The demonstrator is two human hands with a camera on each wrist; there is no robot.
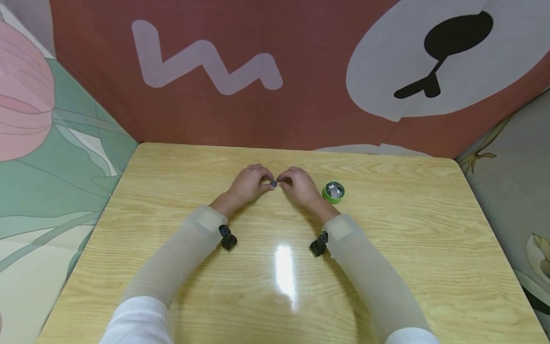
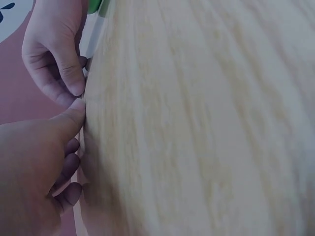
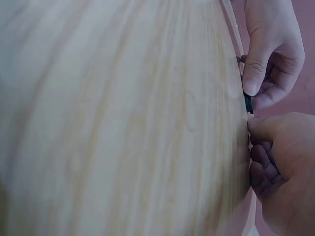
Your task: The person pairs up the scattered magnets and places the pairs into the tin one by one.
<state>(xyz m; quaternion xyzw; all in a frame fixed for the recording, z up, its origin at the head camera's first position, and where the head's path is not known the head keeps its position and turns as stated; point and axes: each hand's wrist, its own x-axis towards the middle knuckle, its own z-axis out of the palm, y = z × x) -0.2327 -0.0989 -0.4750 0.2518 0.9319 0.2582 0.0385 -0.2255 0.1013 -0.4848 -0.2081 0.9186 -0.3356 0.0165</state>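
Note:
My left hand (image 1: 251,184) pinches a small dark round piece (image 1: 273,183) between thumb and fingers, just above the table. In the right wrist view the piece (image 3: 248,102) appears as a thin dark edge below the left thumb, with a pale bit at its lower end. Close beside it, my right hand (image 1: 299,187) has curled fingers, thumb and index tips drawn together. Whether anything lies between those right fingertips is hidden. A green round tin (image 1: 328,198) with a shiny inside stands to the right of my right hand, something pale inside it.
Both forearms, in beige sleeves with small black wrist cameras (image 1: 229,240), reach across the wood-grain table (image 1: 275,296). Behind the table's far edge rises a reddish-brown printed backdrop (image 1: 240,114). Printed fabric also hangs at the left and right sides.

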